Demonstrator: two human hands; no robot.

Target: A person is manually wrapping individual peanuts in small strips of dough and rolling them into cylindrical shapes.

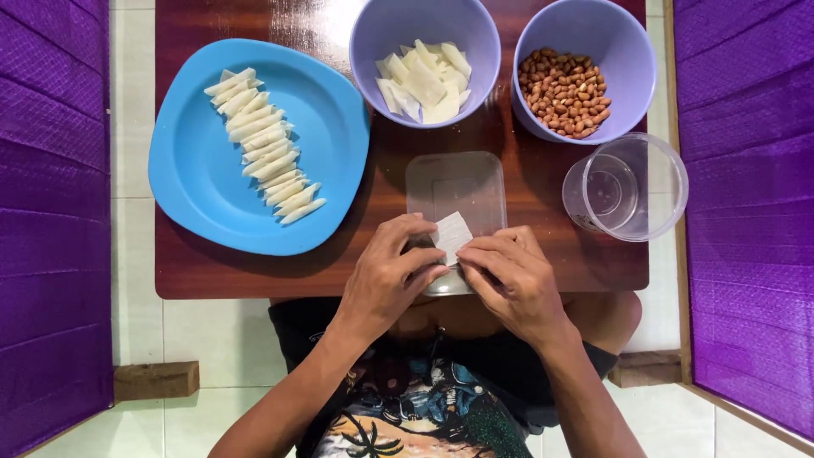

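Wrapper (452,235), pinched between left hand (392,276) and right hand (513,280), slants up-right, nearer the right, over clear lid (458,182).

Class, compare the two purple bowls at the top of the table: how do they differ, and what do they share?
The left purple bowl holds flat, pale wrapper pieces; the right purple bowl holds small brown peanuts. The left one sits beside the blue plate, the right one above the clear cup. Both look alike in colour, shape and size.
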